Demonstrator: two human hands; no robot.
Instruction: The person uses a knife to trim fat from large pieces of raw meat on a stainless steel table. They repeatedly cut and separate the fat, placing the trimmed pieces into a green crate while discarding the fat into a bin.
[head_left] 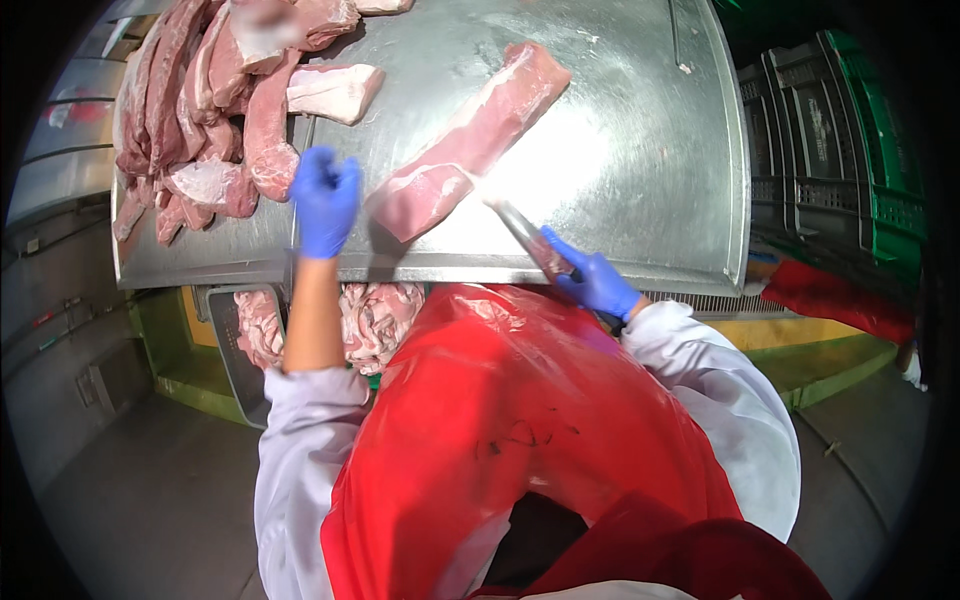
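Note:
A long pale-pink piece of meat (pixel 470 140) lies slantwise across the metal table (pixel 640 200). My right hand (pixel 597 285), in a blue glove, is closed round a knife (pixel 522 230) at the table's near edge. The knife's blade points up and left, its tip beside the meat's near part; blur hides whether they touch. My left hand (pixel 325 203), also blue-gloved, hovers left of the meat with fingers loosely bent and a gap by the thumb. Nothing shows in it. Close by on its left is a heap of meat pieces (pixel 215 110).
Below the table's near edge, a grey crate (pixel 222 330) and another heap of meat trimmings (pixel 375 318) stand near my left forearm. Dark and green plastic crates (pixel 815 130) are stacked beyond the table's right edge. A red cloth or bag (pixel 835 300) lies at the right.

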